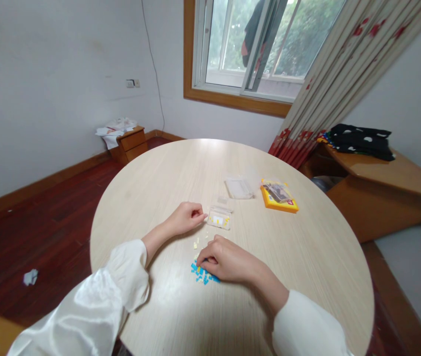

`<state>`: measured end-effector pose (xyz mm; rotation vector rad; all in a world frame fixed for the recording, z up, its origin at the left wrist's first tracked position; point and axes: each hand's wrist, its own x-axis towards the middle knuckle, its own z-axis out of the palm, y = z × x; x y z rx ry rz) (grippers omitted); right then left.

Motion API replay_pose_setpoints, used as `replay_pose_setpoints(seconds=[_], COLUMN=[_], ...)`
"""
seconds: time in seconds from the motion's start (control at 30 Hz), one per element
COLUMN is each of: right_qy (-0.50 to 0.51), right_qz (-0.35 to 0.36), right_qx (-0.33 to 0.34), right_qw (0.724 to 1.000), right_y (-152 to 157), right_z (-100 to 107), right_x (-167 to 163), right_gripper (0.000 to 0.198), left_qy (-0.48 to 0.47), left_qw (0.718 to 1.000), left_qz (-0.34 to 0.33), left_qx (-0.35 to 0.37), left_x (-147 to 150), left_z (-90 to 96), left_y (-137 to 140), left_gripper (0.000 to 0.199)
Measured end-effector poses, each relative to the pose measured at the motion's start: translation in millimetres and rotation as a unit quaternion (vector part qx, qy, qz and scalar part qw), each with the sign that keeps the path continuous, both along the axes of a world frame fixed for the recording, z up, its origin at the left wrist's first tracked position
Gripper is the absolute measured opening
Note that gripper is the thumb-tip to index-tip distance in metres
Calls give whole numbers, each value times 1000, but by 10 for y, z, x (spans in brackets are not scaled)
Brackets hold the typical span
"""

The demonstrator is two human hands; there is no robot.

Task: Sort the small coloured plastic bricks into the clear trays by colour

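Note:
On the round table, my left hand (185, 218) is closed, its fingers curled and its fingertips at the left edge of a small clear plastic case (224, 227). Yellow and white pieces lie in that case. My right hand (228, 259) reaches down with thumb and fingers pinched over a pile of tiny blue bricks (206, 282). Whatever is between those fingertips is too small to make out, and the hand covers part of the pile. A few pale yellow bricks (195, 245) are scattered between the pile and the case.
Farther back sits a clear plastic box (239, 189). To its right is a yellow box (284, 205) with a clear lid-like piece on top. The round table (151, 183) has a curved edge. Beyond it stand a wooden desk (399, 180) and a small cabinet (133, 143).

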<state>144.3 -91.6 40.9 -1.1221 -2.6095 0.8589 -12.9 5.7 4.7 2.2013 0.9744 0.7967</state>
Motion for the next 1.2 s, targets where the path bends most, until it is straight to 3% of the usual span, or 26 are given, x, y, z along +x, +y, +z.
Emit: replay_pose_setpoints(seconds=[0.27, 0.6, 0.73, 0.8, 0.97, 1.07, 1.2], right_qy=[-8, -13, 45, 95, 172, 159, 144], right_qz=[-6, -11, -81, -159, -356, -384, -390], right_qx=[2, 4, 18, 73, 213, 247, 255], right_qw=[1000, 1000, 996, 980, 894, 875, 873], right_y=[13, 6, 38, 83, 229, 288, 316], right_z=[-39, 10, 9, -5, -52, -84, -116], right_x=[0, 10, 72, 132, 348, 451, 489], right_gripper=[33, 17, 14, 15, 20, 23, 29], left_qy=[-1, 7, 10, 12, 14, 15, 16], left_qw=[1000, 1000, 1000, 1000, 1000, 1000, 1000], left_qz=[0, 2, 8, 10, 14, 13, 7], left_qx=[0, 4, 7, 10, 12, 6, 3], left_x=[-7, -6, -4, -1, 10, 11, 8], left_z=[-49, -21, -30, -34, -19, -13, -29], left_y=[19, 4, 11, 13, 6, 2, 6], left_gripper=[26, 27, 27, 27, 27, 27, 27])
